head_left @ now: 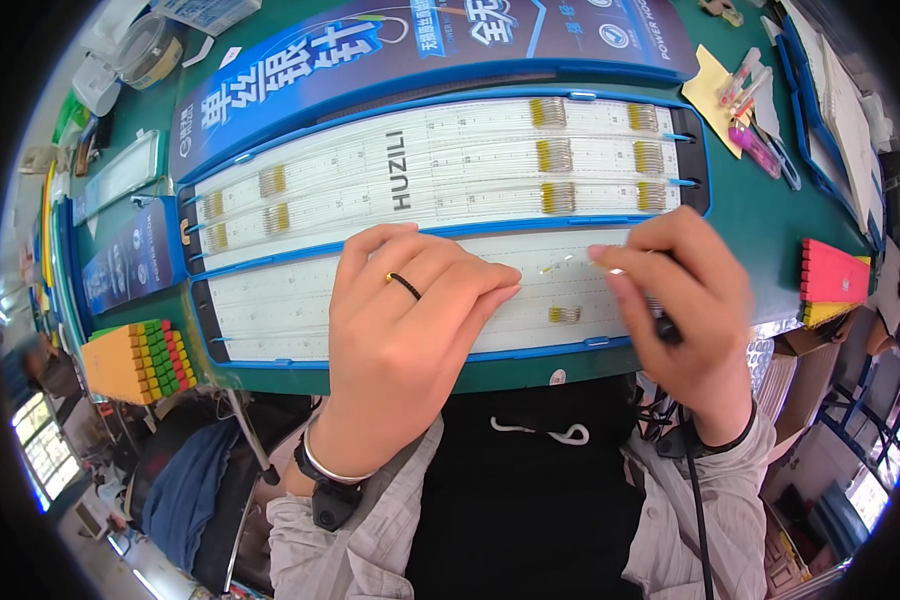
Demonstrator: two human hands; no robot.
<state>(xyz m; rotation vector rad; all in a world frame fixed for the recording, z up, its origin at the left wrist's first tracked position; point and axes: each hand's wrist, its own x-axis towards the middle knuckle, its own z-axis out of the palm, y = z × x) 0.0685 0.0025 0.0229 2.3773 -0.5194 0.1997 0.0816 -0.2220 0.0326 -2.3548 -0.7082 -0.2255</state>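
A long blue rig case (450, 238) lies unfolded before me, its white panels holding fine lines and bunches of fish hooks with yellow bindings. Over the near panel (270, 320), the fingertips of my left hand (400, 320) press together in a pinch. My right hand (685, 300) pinches thumb against forefinger a short way to the right. Whatever is in either pinch is too fine to make out. Between the hands shows a tiny yellow-and-shiny piece (555, 266). One hook bunch (564, 314) lies below it. Something dark and rounded (667, 328) shows under my right palm.
A dark blue printed lid (430, 40) stretches along the far side. Colored foam winding boards stand at the left (135, 360) and right (832, 272). Markers (755, 150) lie on yellow paper at the far right, and a clear jar (148, 50) at the far left.
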